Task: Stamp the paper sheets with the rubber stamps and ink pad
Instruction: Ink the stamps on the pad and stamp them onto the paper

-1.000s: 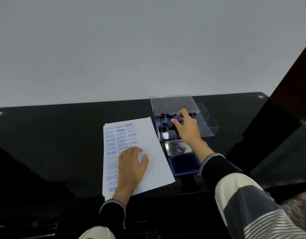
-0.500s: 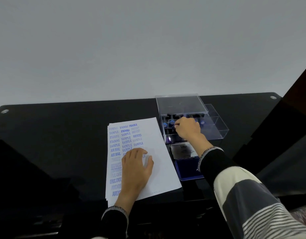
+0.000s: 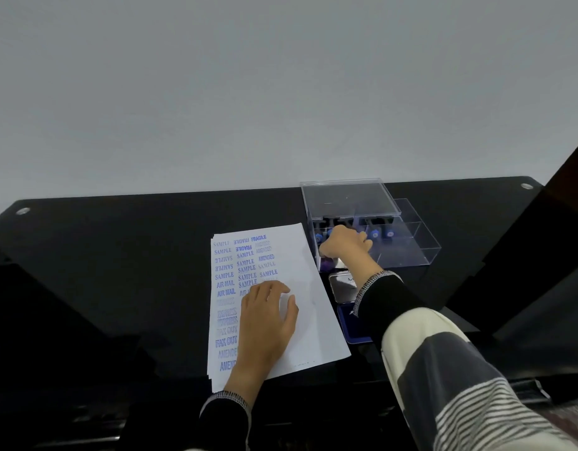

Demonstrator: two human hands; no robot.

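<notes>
2 hands busy | your left hand lies flat, pinning the paper sheets | your right hand curls inside the stamp box, grip unclear | ink pad under your right wrist

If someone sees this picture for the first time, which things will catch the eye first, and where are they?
First, the white paper sheets in the middle of the black table, covered with blue stamped words such as SAMPLE and AIR MAIL; the left hand rests flat on them. To their right, the right hand reaches into a clear plastic box of stamps with blue handles. The ink pad lies nearer, partly hidden by the sleeve.
</notes>
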